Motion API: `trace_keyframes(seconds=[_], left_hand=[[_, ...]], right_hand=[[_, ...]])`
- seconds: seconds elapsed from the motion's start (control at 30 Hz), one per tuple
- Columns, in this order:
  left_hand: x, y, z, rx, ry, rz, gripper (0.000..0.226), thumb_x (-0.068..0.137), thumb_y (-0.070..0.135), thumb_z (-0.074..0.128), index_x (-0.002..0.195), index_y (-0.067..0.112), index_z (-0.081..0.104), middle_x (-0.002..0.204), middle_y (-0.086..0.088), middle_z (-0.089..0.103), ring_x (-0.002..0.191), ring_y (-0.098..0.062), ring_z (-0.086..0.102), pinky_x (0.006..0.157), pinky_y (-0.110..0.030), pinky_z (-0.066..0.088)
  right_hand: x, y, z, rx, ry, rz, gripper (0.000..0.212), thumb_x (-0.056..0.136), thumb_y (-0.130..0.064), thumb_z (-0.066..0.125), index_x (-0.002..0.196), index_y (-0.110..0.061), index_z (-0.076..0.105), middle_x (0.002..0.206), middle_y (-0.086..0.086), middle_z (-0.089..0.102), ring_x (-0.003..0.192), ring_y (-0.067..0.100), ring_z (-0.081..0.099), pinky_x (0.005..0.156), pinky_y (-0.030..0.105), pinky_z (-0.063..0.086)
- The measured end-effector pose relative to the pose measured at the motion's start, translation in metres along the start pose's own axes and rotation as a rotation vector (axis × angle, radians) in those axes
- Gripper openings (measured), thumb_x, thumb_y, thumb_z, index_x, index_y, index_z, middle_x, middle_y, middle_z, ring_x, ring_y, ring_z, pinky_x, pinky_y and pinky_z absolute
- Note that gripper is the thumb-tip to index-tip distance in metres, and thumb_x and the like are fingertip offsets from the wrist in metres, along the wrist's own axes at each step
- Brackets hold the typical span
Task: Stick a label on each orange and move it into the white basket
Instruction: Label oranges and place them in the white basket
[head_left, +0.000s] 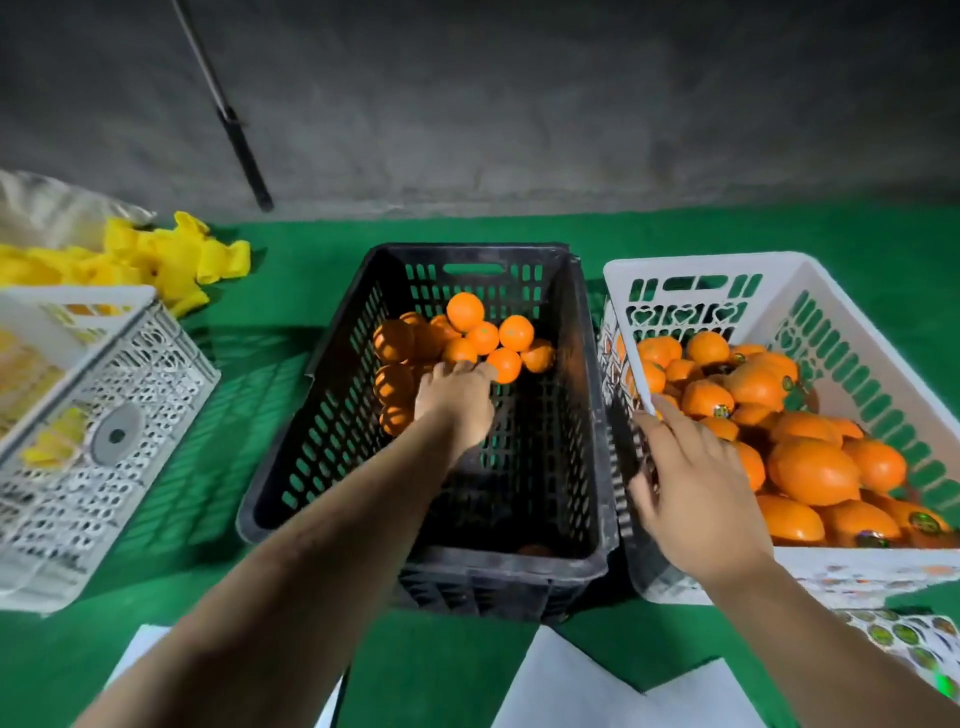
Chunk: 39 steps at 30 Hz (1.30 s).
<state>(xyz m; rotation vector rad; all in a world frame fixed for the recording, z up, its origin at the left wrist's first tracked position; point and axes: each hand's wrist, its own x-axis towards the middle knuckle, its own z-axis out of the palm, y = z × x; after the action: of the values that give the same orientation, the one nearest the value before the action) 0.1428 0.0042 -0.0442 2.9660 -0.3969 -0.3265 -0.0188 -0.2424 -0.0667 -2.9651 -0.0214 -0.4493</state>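
- Left hand (457, 402): arm stretched forward and down into the black crate (358, 415); palm down, fingers reaching onto the pile of unlabelled oranges (467, 338) at the crate's far end; fingertips are hidden against the fruit, so whether it grips one cannot be told.
- Right hand (696, 499): held over the near-left corner of the white basket (883, 332); fingers spread and fairly straight, index finger extended toward the fruit inside; it holds nothing visible.
- Labelled oranges (810, 467): heaped in the white basket, filling most of it; several show small round dark-green stickers; skins smooth and glossy.
- Black crate: rectangular, slotted plastic walls, handle cut-out in the far wall; its near half holds no fruit; it stands just beside the white basket, walls close together.
- White basket: perforated plastic with heart-shaped cut-outs and slots.
- Sticker sheet (904, 639): round green labels on backing, lying near the right forearm at the basket's near side.
- Surroundings: green mat (280, 291) beneath everything; a second white crate (104, 415) to the left; yellow foam nets (171, 260) piled beyond it; white paper sheets (582, 680) at the near edge; a dark rod (239, 140) leaning on the grey wall.
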Motion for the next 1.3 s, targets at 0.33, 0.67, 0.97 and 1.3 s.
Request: trace_keyframes(seconds=[0.33,0.67,0.97,1.3], left_hand=[[0.075,-0.093,-0.006,0.354,0.088,-0.321,0.077,0.103,0.031,0.052,0.166,0.029,0.007,0.168,-0.022,0.011,0.150,-0.041,0.026,0.123,-0.047,0.024],[0.027,-0.035,-0.026,-0.267,0.342,0.022,0.060,0.094,0.027,0.073,0.143,0.015,0.040,0.138,-0.012,0.043,0.110,-0.039,0.059,0.071,-0.052,0.051],[-0.187,0.100,0.044,-1.214,0.212,0.488,0.082,0.083,0.042,0.079,0.147,0.060,0.029,0.149,0.026,0.031,0.130,-0.007,0.057,0.095,-0.025,0.056],[-0.239,0.101,0.183,-1.168,-0.236,0.359,0.070,0.099,0.037,0.069,0.155,0.032,0.027,0.150,-0.006,0.035,0.125,-0.024,0.060,0.099,-0.048,0.054]], right_hand=[[0.005,0.003,0.008,0.006,-0.023,0.067,0.065,0.090,-0.031,0.066,0.150,-0.017,0.046,0.158,0.010,0.039,0.125,0.035,0.048,0.101,0.051,0.044],[0.007,-0.001,0.001,0.048,-0.061,0.106,0.061,0.094,-0.038,0.057,0.151,-0.023,0.040,0.160,0.006,0.033,0.128,0.032,0.045,0.105,0.050,0.041],[-0.008,0.001,-0.009,0.218,0.066,0.119,0.044,0.094,-0.030,0.067,0.133,-0.014,0.054,0.126,0.009,0.052,0.113,0.032,0.052,0.092,0.050,0.044],[-0.121,0.003,0.010,0.591,0.286,0.134,0.031,0.099,-0.014,0.054,0.130,-0.009,0.059,0.137,0.007,0.044,0.134,0.020,0.045,0.112,0.032,0.038]])
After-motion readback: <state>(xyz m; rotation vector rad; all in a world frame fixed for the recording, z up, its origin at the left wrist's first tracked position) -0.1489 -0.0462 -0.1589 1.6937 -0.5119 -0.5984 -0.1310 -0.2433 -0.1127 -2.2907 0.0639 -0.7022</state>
